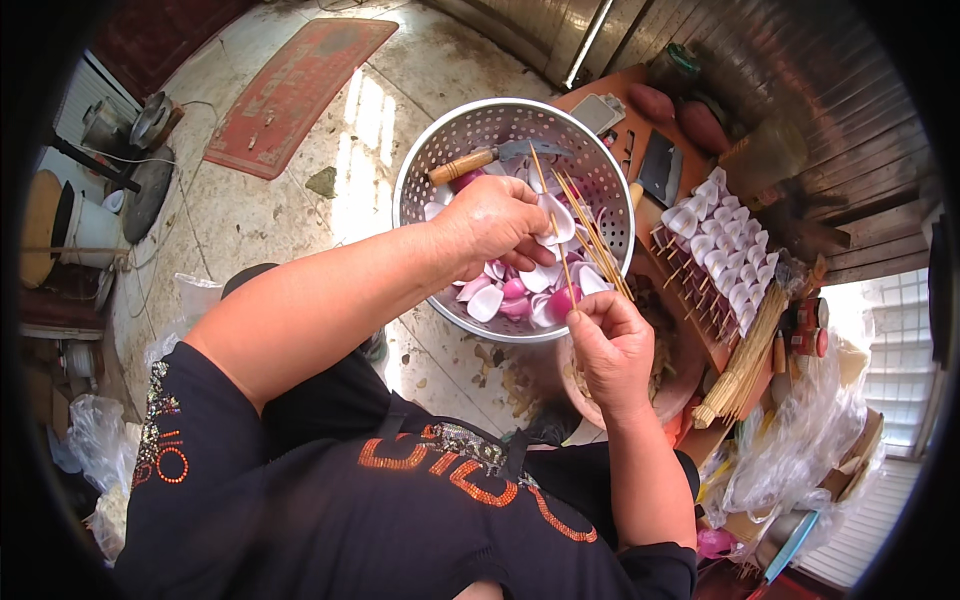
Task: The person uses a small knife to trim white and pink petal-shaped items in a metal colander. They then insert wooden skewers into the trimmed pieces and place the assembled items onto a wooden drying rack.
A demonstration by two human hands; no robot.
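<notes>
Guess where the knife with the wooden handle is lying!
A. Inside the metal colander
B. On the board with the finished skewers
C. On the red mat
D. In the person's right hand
A: the knife lies along the far inner wall of the metal colander, above the pink-and-white slices, while the right hand pinches a thin stick.

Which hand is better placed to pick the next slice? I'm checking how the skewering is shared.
Probably the left hand: it is already in the colander touching the white slices, while the right hand holds the skewers.
</notes>
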